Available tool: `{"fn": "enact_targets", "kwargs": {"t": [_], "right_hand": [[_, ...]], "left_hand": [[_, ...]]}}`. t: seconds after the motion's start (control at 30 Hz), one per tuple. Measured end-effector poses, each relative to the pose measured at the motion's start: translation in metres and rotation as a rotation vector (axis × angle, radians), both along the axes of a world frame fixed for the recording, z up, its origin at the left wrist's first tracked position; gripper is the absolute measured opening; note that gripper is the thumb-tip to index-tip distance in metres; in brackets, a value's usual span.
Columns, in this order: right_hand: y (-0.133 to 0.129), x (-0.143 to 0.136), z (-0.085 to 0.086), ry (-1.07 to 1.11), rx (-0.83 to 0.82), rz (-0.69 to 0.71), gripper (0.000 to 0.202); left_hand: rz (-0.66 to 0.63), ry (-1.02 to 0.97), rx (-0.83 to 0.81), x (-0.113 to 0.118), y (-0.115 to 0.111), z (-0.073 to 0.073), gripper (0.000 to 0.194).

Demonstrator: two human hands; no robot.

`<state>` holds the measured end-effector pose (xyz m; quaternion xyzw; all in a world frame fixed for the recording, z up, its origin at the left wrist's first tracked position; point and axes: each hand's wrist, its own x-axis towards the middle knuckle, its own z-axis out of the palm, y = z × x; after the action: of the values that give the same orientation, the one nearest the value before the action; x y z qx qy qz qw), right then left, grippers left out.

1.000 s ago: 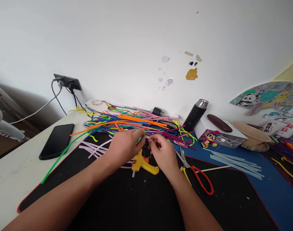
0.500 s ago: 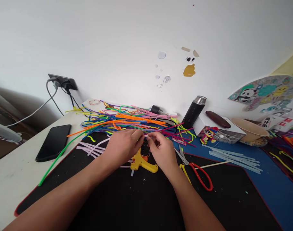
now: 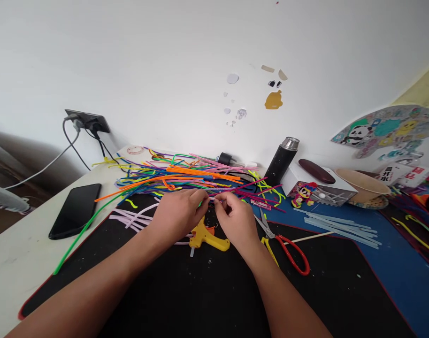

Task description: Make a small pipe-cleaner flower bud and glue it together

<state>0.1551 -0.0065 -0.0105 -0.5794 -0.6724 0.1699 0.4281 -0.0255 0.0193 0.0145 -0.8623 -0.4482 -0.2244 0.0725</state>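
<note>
Fingertips of my left hand [image 3: 182, 209] and my right hand [image 3: 233, 218] are pinched close together, with a short bit of pale pipe cleaner [image 3: 211, 199] showing between them. Both hands are closed on it; most of it is hidden by the fingers. Just below them lies a yellow hot glue gun [image 3: 210, 240] on the black mat [image 3: 186, 291], a glue stick end poking from its back. Several pale lilac pipe cleaners [image 3: 130, 219] lie left of my left hand. Red-handled scissors [image 3: 294, 253] rest, blades apart, to the right of my right hand.
A heap of coloured pipe cleaners [image 3: 179, 171] spreads behind my hands. At left lies a phone [image 3: 75, 211]. On the right are a black thermos [image 3: 280, 162], a small figurine [image 3: 303, 195], clear glue sticks [image 3: 341, 227], a box [image 3: 330, 190] and a bowl [image 3: 362, 183].
The view has shifted slightly, so things sit a little farther left. My fingertips have drawn slightly apart, still pinching the pale pipe cleaner. Nothing else has visibly moved.
</note>
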Motion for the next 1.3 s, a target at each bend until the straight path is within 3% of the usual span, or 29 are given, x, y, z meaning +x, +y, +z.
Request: {"fn": "enact_targets", "kwargs": {"t": [0.27, 0.53, 0.63, 0.73, 0.9, 1.13, 1.3], "right_hand": [[0.000, 0.003, 0.000, -0.094, 0.027, -0.087, 0.015], [-0.003, 0.000, 0.003, -0.103, 0.055, -0.128, 0.020], [-0.003, 0.001, 0.003, -0.094, 0.076, -0.138, 0.021], [-0.003, 0.002, 0.002, -0.075, 0.068, -0.109, 0.019], [-0.003, 0.001, 0.002, -0.058, 0.053, -0.092, 0.019], [-0.004, -0.002, 0.001, -0.033, 0.058, -0.046, 0.017], [-0.003, -0.001, 0.005, 0.153, -0.020, 0.050, 0.019]], "left_hand": [[0.044, 0.000, -0.245, 0.004, -0.007, 0.010, 0.026], [-0.157, -0.527, -0.818, 0.010, -0.016, 0.015, 0.020], [-0.190, -0.652, -0.965, 0.013, -0.015, 0.014, 0.018], [-0.205, -0.678, -0.944, 0.012, -0.013, 0.014, 0.019], [-0.143, -0.571, -0.762, 0.008, -0.008, 0.015, 0.030], [-0.070, -0.493, -0.659, 0.004, -0.002, 0.010, 0.022], [-0.089, -0.523, -0.597, -0.001, 0.005, 0.007, 0.024]]}}
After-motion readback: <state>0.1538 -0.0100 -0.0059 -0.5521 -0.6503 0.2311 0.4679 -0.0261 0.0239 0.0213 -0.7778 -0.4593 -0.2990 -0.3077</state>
